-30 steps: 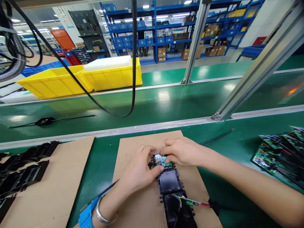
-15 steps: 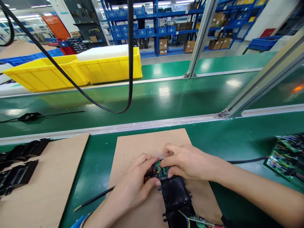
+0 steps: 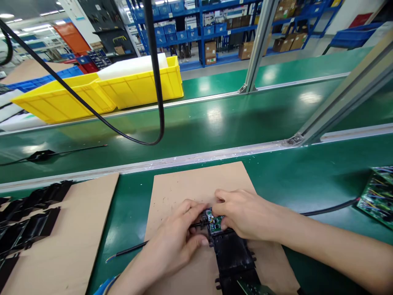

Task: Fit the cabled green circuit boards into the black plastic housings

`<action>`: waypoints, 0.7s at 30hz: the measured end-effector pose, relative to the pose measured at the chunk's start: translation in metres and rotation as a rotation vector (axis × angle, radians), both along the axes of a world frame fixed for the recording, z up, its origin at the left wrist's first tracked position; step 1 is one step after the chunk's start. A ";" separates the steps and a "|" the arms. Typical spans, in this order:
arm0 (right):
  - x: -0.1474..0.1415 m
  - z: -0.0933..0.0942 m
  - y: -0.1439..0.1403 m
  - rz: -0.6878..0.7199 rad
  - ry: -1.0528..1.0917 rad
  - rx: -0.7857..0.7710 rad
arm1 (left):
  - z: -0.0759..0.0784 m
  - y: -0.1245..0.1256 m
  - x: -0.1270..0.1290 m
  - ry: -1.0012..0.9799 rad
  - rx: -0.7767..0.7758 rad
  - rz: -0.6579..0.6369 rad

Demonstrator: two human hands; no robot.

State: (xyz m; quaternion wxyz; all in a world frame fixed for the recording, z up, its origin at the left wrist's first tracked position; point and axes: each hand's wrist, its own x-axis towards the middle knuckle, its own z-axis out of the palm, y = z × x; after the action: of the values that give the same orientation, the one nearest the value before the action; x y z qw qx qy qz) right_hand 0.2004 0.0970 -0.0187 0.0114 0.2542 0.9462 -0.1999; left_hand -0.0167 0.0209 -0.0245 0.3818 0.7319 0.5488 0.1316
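A long black plastic housing [image 3: 231, 252] lies on the cardboard in front of me, with a small green circuit board [image 3: 215, 224] in its far end. My left hand [image 3: 181, 231] is curled at the left side of that end, thumb and forefinger by the housing's edge. A black cable [image 3: 130, 249] passes through this hand to the board, its stripped wire ends out to the left. Bent over the board from the right, my right hand [image 3: 245, 213] presses it with its fingertips. The fingers partly hide the board. Another green board [image 3: 253, 288] shows at the housing's near end.
Cardboard sheets [image 3: 199, 176] lie on the green bench, the left one bearing several black housings [image 3: 39, 225]. Wired circuit boards [image 3: 379, 196] lie at right. A black cable [image 3: 158, 102] hangs in front of the yellow bins [image 3: 141, 88]. A metal post [image 3: 331, 98] rises at right.
The view has shifted slightly. Both hands stay at the housing's far end. The left thumb and forefinger sit a little wider apart around the cable entry.
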 end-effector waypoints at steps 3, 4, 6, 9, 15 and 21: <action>0.000 -0.002 -0.001 -0.009 0.016 -0.012 | 0.000 -0.002 -0.004 0.083 0.081 0.002; 0.000 -0.002 0.000 -0.005 0.020 -0.018 | 0.001 -0.002 -0.002 0.142 0.127 -0.011; -0.001 -0.001 0.000 0.000 0.028 -0.035 | 0.002 -0.004 0.005 0.283 0.252 -0.045; 0.000 -0.001 0.001 -0.014 0.032 -0.040 | -0.001 -0.008 0.019 0.447 0.454 -0.037; 0.002 -0.003 0.003 -0.037 0.057 -0.033 | -0.023 -0.024 0.017 0.571 0.697 -0.050; 0.001 -0.007 0.004 -0.032 0.084 -0.014 | -0.020 -0.031 0.023 0.814 0.846 -0.222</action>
State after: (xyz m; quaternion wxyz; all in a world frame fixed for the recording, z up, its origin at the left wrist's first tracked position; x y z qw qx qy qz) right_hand 0.2011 0.1005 -0.0259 -0.0299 0.2604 0.9402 -0.2174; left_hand 0.0061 -0.0099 -0.0443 -0.1722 0.8651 0.4710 0.0070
